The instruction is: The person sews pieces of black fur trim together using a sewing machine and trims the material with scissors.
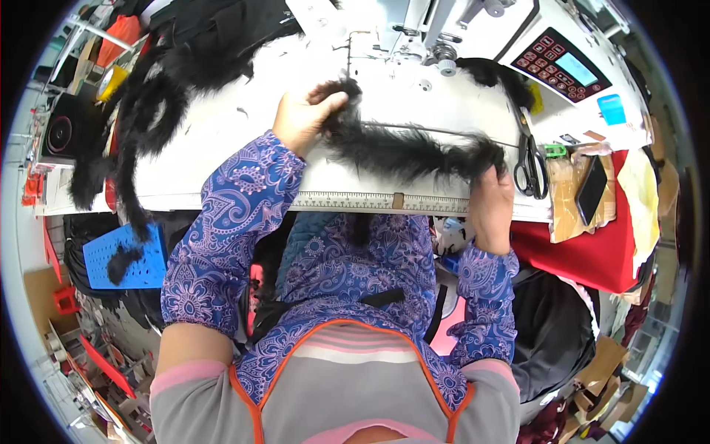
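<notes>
A strip of black fur (407,152) stretches between my two hands above the white sewing table (222,140). My left hand (307,115) is closed on the strip's left end, its thumb over the fur, below the sewing machine's needle area (355,55). At the other end, my right hand (492,200) holds the fur with its fingertips partly hidden by it. A measuring tape (340,200) runs along the table's front edge, below the strip.
More black fur (148,111) lies at the left and hangs over the edge. Black scissors (529,166), a phone (592,191) on cardboard and red fabric (577,255) are at the right. A control panel (562,66) stands behind. A blue basket (151,259) sits lower left.
</notes>
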### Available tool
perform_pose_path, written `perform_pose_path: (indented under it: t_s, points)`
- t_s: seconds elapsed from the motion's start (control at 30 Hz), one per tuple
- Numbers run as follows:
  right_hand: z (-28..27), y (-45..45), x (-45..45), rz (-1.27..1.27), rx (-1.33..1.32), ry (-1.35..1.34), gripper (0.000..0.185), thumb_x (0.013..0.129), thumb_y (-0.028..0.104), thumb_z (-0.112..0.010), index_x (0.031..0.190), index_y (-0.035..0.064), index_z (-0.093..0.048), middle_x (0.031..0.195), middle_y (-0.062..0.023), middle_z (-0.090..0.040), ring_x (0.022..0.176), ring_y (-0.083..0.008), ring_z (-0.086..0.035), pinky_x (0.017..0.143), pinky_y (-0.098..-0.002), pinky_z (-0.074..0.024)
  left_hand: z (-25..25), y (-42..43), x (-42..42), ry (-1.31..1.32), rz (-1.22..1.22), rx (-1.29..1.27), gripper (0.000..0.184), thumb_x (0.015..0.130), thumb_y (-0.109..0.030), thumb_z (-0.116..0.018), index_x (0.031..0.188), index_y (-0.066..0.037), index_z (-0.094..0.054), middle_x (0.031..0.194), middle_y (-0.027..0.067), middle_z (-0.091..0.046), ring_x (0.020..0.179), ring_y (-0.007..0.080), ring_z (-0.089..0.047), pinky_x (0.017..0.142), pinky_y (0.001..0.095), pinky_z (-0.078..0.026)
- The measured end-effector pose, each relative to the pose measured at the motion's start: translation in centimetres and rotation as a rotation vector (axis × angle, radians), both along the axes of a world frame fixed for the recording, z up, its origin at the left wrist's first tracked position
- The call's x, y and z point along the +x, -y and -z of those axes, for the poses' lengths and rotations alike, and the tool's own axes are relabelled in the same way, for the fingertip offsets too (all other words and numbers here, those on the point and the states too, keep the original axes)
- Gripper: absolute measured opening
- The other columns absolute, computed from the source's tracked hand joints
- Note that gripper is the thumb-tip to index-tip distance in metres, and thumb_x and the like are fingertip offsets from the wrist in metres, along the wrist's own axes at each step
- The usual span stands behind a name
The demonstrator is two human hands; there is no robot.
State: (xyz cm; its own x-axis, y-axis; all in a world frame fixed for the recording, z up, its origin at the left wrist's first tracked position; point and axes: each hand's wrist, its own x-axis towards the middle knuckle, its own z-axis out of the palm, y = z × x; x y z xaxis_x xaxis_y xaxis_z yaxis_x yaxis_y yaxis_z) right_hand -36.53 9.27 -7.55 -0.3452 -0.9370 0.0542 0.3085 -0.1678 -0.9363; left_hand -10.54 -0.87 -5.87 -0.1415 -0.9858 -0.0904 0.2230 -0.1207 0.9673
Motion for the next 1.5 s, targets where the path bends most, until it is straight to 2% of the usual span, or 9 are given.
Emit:
perform_pose_path:
  t_s: [0.03, 0.1, 0.13, 0.2, 0.3, 0.43, 0.63, 0.9, 1.5]
  points:
    - [-0.6, 0.7, -0.2, -0.005, 0.003, -0.003, 0.028, 0.091, 0.013, -0.049, 0.112, -0.0053, -0.050, 0.095, -0.0125, -0.061, 0.078, -0.0190, -0.059, 0.076, -0.0322, -0.0474, 0.3, 0.4, 0.0, 0.150, 0.018, -0.057, 0.028, 0.080, -0.007, -0.065, 0.105, 0.006, -0.059, 0.087, 0.0098, -0.066, 0.072, 0.0095, -0.060, 0.066, 0.0213, -0.050]
    - [-2.7, 2.4, -0.8, -0.390, 0.048, -0.113, 0.028, 0.090, 0.012, -0.051, 0.111, -0.0063, -0.052, 0.089, -0.0105, -0.062, 0.076, -0.0187, -0.059, 0.072, -0.0324, -0.0476, 0.5, 1.1, -0.6, 0.290, 0.060, -0.126, 0.026, 0.081, -0.006, -0.064, 0.105, 0.005, -0.060, 0.090, 0.0083, -0.065, 0.078, 0.0102, -0.059, 0.072, 0.0221, -0.049]
    - [-4.7, 3.3, 0.2, -0.442, 0.250, -0.337, 0.025, 0.087, 0.011, -0.056, 0.106, -0.0048, -0.055, 0.083, -0.0097, -0.063, 0.074, -0.0170, -0.059, 0.068, -0.0316, -0.0480, 0.4, 1.4, -1.1, 0.432, 0.104, -0.198, 0.025, 0.082, -0.005, -0.063, 0.105, 0.003, -0.060, 0.094, 0.0067, -0.064, 0.083, 0.0109, -0.059, 0.077, 0.0228, -0.049]
    - [-2.9, 6.0, 1.6, -0.298, -0.256, -1.062, 0.018, 0.083, 0.012, -0.059, 0.097, -0.0009, -0.057, 0.076, -0.0111, -0.063, 0.067, -0.0206, -0.059, 0.062, -0.0328, -0.0465, 0.3, 2.2, -1.7, 0.469, 0.145, -0.135, 0.024, 0.082, -0.009, -0.065, 0.104, 0.000, -0.062, 0.094, 0.0054, -0.065, 0.085, 0.0103, -0.059, 0.078, 0.0231, -0.048]
    - [-3.7, 8.1, 3.0, -0.274, -0.293, -1.364, 0.013, 0.078, 0.010, -0.061, 0.088, 0.0020, -0.059, 0.077, -0.0124, -0.060, 0.068, -0.0266, -0.058, 0.062, -0.0340, -0.0451, 0.5, 3.4, -2.3, 0.648, 0.188, -0.286, 0.024, 0.081, -0.013, -0.065, 0.102, -0.002, -0.064, 0.093, 0.0037, -0.066, 0.085, 0.0089, -0.058, 0.080, 0.0243, -0.046]
    - [-2.4, 10.5, 3.5, -0.291, -0.540, -1.354, 0.016, 0.071, 0.008, -0.065, 0.085, 0.0035, -0.059, 0.076, -0.0109, -0.056, 0.071, -0.0305, -0.055, 0.062, -0.0355, -0.0445, 0.5, 3.9, -2.7, 0.724, 0.181, -0.399, 0.021, 0.079, -0.011, -0.067, 0.098, -0.003, -0.065, 0.090, 0.0054, -0.066, 0.084, 0.0116, -0.060, 0.079, 0.0252, -0.047]
    - [-1.8, 11.0, 4.4, -0.186, -0.417, -1.155, 0.016, 0.069, 0.007, -0.067, 0.084, 0.0030, -0.060, 0.076, -0.0103, -0.054, 0.069, -0.0296, -0.054, 0.059, -0.0337, -0.0427, 1.7, 4.5, -3.2, 0.601, 0.143, -0.626, 0.016, 0.069, -0.006, -0.070, 0.085, -0.005, -0.068, 0.080, 0.0079, -0.065, 0.076, 0.0184, -0.062, 0.071, 0.0285, -0.050]
    - [-1.6, 11.6, 3.8, -0.271, -0.435, -1.307, 0.014, 0.071, 0.012, -0.065, 0.082, 0.0062, -0.059, 0.077, -0.0086, -0.056, 0.071, -0.0306, -0.056, 0.061, -0.0377, -0.0444, 1.2, 4.9, -3.0, 0.759, 0.142, -1.008, 0.019, 0.067, -0.005, -0.072, 0.085, -0.006, -0.066, 0.078, 0.0079, -0.061, 0.079, 0.0239, -0.056, 0.073, 0.0321, -0.045]
    - [-2.2, 11.7, 3.7, -0.282, -0.465, -1.364, 0.019, 0.069, 0.005, -0.067, 0.088, 0.0051, -0.062, 0.077, -0.0083, -0.056, 0.074, -0.0275, -0.055, 0.063, -0.0345, -0.0448, 0.8, 5.3, -3.1, 0.870, 0.161, -1.001, 0.020, 0.065, -0.007, -0.073, 0.083, -0.006, -0.064, 0.080, 0.0067, -0.062, 0.081, 0.0247, -0.056, 0.073, 0.0326, -0.046]
